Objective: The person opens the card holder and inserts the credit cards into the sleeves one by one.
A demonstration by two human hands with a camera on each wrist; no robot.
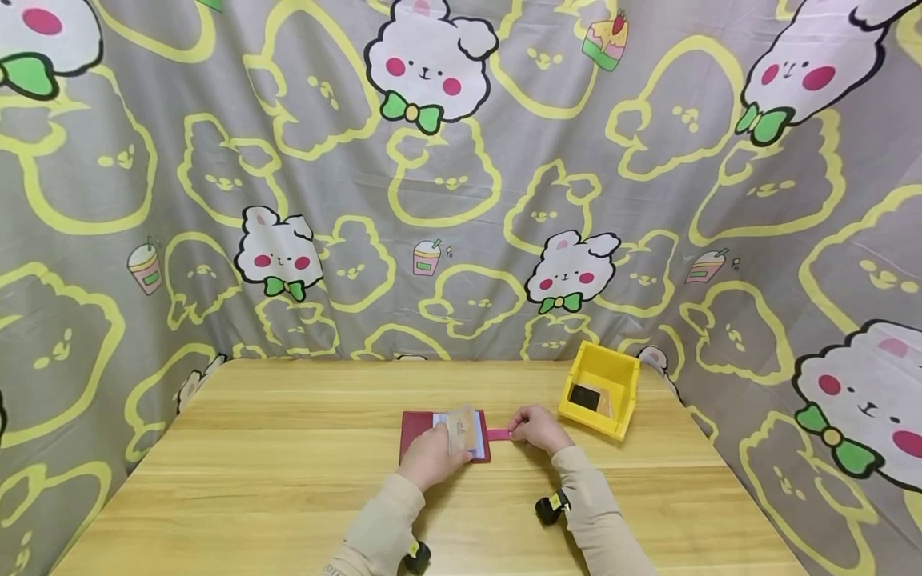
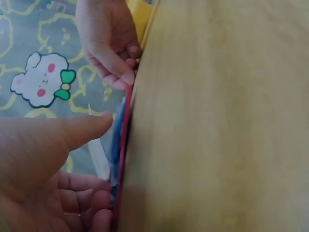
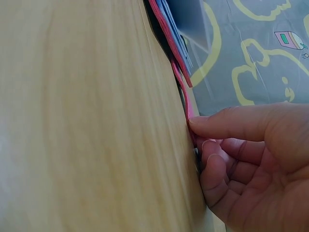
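Note:
A dark red card holder (image 1: pixel 418 426) lies opened out on the table, with clear sleeves inside. One sleeve holding a tan card (image 1: pixel 461 428) stands tilted up from the others. My left hand (image 1: pixel 434 458) rests over the holder; in the left wrist view its thumb (image 2: pixel 91 128) stretches out straight beside the raised sleeve, and its other fingers lie loosely bent against the holder's inner side. To the right, my right hand (image 1: pixel 540 430) pinches the end of the pink strap (image 1: pixel 499 434) between thumb and finger. The strap runs straight out from the holder's edge.
A yellow bin (image 1: pixel 608 368) stands just beyond my right hand, with a black card (image 1: pixel 584 397) and a tan piece inside. The wooden table (image 1: pixel 274 448) ends at a patterned grey curtain (image 1: pixel 461 200). Each wrist carries a small black camera (image 1: pixel 549 509).

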